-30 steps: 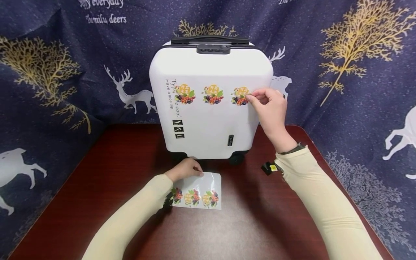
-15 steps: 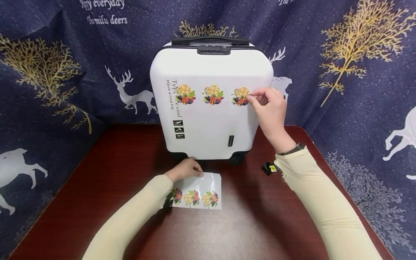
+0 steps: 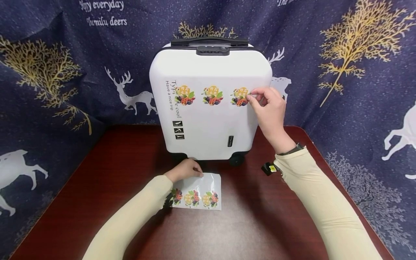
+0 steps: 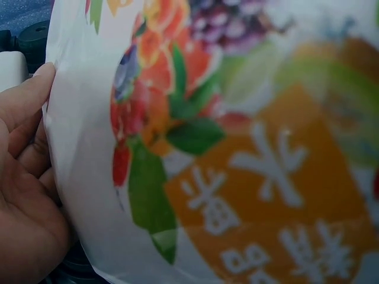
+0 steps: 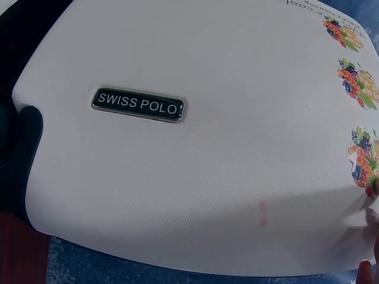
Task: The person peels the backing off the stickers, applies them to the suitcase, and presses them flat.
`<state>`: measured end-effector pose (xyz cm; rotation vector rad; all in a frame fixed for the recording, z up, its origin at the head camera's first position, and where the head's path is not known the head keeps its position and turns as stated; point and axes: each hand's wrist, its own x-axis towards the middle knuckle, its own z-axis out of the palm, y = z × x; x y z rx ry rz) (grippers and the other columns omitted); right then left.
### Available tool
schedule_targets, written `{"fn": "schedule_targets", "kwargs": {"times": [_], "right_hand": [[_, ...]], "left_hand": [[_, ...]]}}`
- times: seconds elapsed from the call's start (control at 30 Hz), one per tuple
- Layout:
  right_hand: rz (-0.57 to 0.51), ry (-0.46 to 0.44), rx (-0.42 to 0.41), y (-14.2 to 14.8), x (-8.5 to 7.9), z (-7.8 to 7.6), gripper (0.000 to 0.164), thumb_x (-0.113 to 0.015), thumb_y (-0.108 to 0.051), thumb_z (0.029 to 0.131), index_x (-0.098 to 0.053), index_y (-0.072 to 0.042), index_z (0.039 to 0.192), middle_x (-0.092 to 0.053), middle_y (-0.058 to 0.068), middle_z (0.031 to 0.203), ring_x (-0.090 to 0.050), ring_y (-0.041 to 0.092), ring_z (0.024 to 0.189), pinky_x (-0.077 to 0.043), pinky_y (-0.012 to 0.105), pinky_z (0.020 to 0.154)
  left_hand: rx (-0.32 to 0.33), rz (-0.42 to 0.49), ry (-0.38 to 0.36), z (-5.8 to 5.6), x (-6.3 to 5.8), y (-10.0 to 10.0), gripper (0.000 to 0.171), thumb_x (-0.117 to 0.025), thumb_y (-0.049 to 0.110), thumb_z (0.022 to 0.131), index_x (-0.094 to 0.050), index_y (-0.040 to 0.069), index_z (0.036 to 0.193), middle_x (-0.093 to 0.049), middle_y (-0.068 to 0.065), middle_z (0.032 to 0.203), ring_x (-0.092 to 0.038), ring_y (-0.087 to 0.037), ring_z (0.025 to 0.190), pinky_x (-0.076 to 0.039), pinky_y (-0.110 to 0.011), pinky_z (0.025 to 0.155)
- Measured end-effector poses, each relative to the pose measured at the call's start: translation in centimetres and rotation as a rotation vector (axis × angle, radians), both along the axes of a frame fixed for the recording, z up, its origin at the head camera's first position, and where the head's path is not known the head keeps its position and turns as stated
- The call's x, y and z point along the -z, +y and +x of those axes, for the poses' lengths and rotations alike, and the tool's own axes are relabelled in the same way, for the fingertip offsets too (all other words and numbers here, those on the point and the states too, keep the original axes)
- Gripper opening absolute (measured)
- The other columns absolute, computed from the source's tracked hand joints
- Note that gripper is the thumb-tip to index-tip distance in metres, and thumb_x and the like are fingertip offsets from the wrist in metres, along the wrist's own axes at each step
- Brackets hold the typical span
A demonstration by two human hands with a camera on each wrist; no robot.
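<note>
A white suitcase (image 3: 208, 122) stands upright with three fruit stickers in a row across its front. My right hand (image 3: 270, 110) is at the rightmost fruit sticker (image 3: 239, 96), pinching its right edge between thumb and forefinger. In the right wrist view that sticker (image 5: 362, 160) lies at the right border, with only fingertips of the hand showing. Below the suitcase, my left hand (image 3: 186, 169) pinches the top edge of a white sticker sheet (image 3: 209, 182). Several fruit stickers run along the sheet's lower part. Close up in the left wrist view, the sheet (image 4: 89, 177) bends beside the thumb.
The suitcase has a black handle (image 3: 209, 41), a combination lock (image 3: 212, 50) and a black wheel (image 3: 236, 159) at its lower right. A dark red table (image 3: 260, 224) carries it. Behind hangs a blue cloth (image 3: 136, 47) with deer and trees.
</note>
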<state>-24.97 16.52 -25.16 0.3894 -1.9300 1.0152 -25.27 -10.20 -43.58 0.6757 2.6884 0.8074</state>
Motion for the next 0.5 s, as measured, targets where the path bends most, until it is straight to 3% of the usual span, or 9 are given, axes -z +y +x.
{"fn": "schedule_targets", "kwargs": {"times": [0.27,0.5], "right_hand": [[-0.035,-0.008,-0.021,-0.1,0.9,0.2,0.017,-0.074,-0.010,0.092,-0.071,0.006,0.097,-0.061,0.021,0.083,-0.041,-0.006,0.074,-0.034,0.012,0.070],[-0.018,-0.082,-0.074,-0.2,2.1,0.8,0.016,-0.068,-0.008,0.095,-0.067,0.006,0.103,-0.060,0.021,0.091,-0.042,-0.002,0.077,-0.034,0.015,0.068]], "left_hand": [[0.009,-0.004,0.014,-0.1,-0.1,-0.1,0.013,-0.075,0.016,0.092,-0.081,0.005,0.093,-0.079,-0.008,0.094,-0.059,-0.036,0.128,-0.039,-0.048,0.121],[-0.004,0.007,0.000,-0.3,0.1,-0.4,0.013,-0.075,0.016,0.092,-0.081,0.004,0.094,-0.079,-0.008,0.093,-0.062,-0.032,0.121,-0.044,-0.046,0.116]]}}
